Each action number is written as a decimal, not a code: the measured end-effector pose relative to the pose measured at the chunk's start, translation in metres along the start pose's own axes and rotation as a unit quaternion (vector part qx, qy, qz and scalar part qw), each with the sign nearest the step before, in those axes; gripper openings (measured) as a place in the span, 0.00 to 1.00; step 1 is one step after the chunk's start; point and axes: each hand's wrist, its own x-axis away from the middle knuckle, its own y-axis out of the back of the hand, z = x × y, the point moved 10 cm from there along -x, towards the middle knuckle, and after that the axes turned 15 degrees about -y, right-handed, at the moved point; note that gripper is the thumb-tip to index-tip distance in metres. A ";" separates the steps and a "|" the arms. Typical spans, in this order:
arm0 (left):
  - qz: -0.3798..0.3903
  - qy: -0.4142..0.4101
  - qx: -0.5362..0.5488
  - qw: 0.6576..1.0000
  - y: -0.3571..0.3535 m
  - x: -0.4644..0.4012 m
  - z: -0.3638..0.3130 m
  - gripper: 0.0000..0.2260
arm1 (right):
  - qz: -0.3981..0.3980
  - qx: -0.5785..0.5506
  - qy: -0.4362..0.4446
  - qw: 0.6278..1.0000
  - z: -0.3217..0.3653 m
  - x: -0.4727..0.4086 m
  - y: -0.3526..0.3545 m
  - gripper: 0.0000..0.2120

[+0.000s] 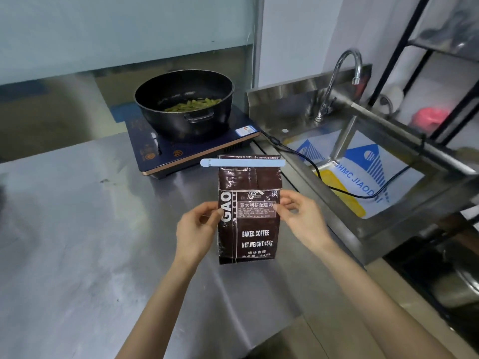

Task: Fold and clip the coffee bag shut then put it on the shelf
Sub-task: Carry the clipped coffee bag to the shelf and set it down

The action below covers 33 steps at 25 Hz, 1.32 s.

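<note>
A dark brown coffee bag with white lettering stands upright on the steel counter, near the counter's right edge. A pale blue clip is clamped straight across the bag's top, with a short strip of bag sticking out above it. My left hand pinches the bag's left edge at mid height. My right hand pinches the right edge at the same height. A black metal shelf rises at the far right, behind the sink.
A black pot with green vegetables sits on a dark induction cooker just behind the bag. Its black cable runs into the steel sink, which holds a white printed bag under a curved tap.
</note>
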 end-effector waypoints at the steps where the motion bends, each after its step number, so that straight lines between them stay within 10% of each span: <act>1: 0.010 -0.008 0.006 1.000 -0.010 0.000 -0.007 0.10 | -0.013 -0.001 0.000 1.000 -0.002 0.004 0.013 0.09; 33: 0.364 -0.114 0.140 0.914 -0.456 0.239 -0.223 0.06 | -0.354 -0.090 -0.166 0.916 -0.262 0.245 0.457 0.12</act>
